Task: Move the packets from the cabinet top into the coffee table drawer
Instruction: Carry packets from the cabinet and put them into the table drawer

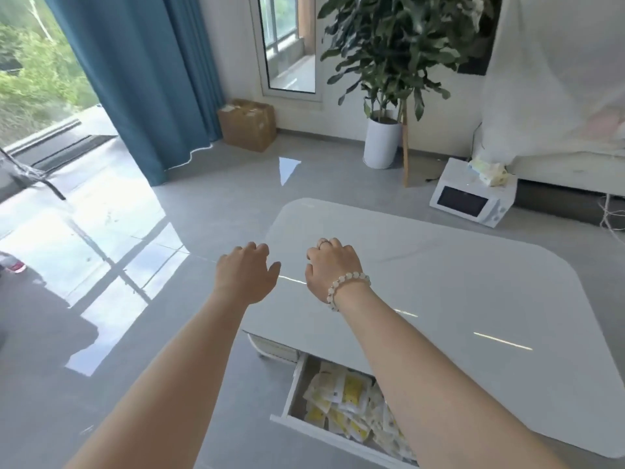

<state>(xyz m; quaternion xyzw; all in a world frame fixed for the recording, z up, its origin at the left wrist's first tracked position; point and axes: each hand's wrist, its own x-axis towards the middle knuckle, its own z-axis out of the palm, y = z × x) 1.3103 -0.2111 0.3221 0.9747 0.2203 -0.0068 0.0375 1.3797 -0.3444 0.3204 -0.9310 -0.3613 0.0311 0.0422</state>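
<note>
Below the near edge of the glossy white rounded coffee table (456,282), white pull-out drawer (292,394) stands open, heaped with white-and-yellow packets (351,390). Left hand (245,274) and right hand (329,265) hover above, loosely curled, both holding nothing. Cabinet top unseen.

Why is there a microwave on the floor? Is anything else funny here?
Yes, the white microwave oven sits on the grey floor by the wall, with crumpled tissue packs on top, an unusual spot. The white coffee table drawer hangs open, full of jumbled yellow-and-white packets. Nothing looks spilled or broken.
</note>
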